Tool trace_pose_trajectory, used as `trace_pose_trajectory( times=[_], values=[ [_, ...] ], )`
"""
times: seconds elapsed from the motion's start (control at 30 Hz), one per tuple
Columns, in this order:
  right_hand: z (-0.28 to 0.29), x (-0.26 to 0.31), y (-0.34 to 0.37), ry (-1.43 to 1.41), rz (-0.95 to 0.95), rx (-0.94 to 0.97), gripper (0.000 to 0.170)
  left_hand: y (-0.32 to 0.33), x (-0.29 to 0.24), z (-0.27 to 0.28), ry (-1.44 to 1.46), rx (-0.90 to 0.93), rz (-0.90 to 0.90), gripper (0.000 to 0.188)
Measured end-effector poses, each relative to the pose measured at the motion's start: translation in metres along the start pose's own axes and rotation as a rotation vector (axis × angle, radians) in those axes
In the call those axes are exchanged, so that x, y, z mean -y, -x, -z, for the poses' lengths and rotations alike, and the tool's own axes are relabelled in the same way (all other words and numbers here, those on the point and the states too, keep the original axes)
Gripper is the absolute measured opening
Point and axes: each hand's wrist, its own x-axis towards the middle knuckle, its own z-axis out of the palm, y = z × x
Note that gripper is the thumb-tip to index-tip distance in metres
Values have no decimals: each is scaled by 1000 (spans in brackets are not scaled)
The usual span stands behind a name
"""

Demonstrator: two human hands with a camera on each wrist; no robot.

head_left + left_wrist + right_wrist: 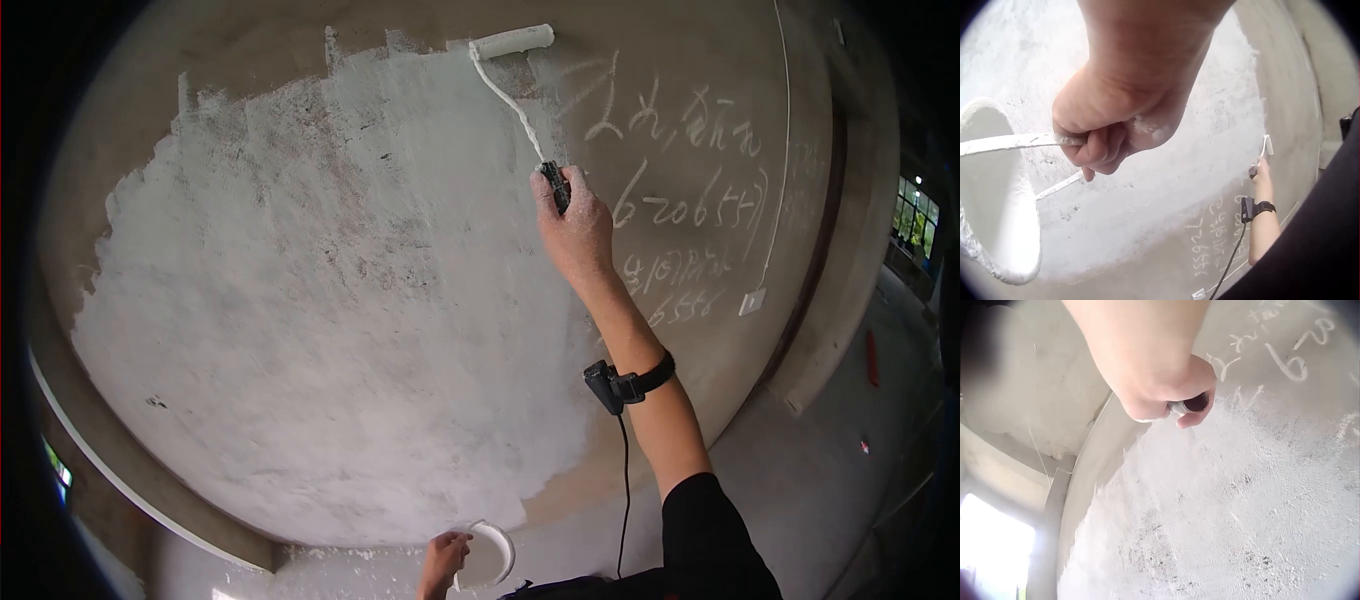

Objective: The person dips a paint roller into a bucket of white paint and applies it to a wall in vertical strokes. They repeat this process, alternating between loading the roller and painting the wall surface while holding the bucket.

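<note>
My right hand (578,230) grips the black handle (553,188) of a paint roller, arm stretched up along the wall. The white roller sleeve (512,42) lies at the upper edge of the white-painted patch (450,330), its bent frame coated in paint. In the right wrist view, fingers curl round the handle's end (1197,403) and the sleeve is hidden. Low in the head view, my left hand (442,562) holds a white bucket (508,548). The left wrist view shows those fingers hooked round the bucket's paint-covered bail (1016,144), with the bucket tilted in that view.
Bare brown-grey wall (690,220) with chalk writing borders the paint on the right. A wire runs down to a wall box (752,302). A red object (872,358) lies on the floor at right. A cable (624,500) hangs from the right wrist camera (604,387).
</note>
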Motion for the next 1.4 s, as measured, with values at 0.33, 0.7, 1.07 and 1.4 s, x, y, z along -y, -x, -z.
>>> trace_pose_trajectory(
  times=[0.33,0.7,1.07,1.4],
  values=[
    [-28,-2,20,101,-62,182,31,0,18,11,23,-38,-12,20],
    [-20,-35,109,41,-154,258,27,-6,30,14,52,-42,-2,19],
    [-6,-83,219,87,-254,295,26,-12,32,12,3,-14,-13,20],
    [6,-120,301,115,-337,364,25,-20,35,15,-29,-26,28,20]
  ],
)
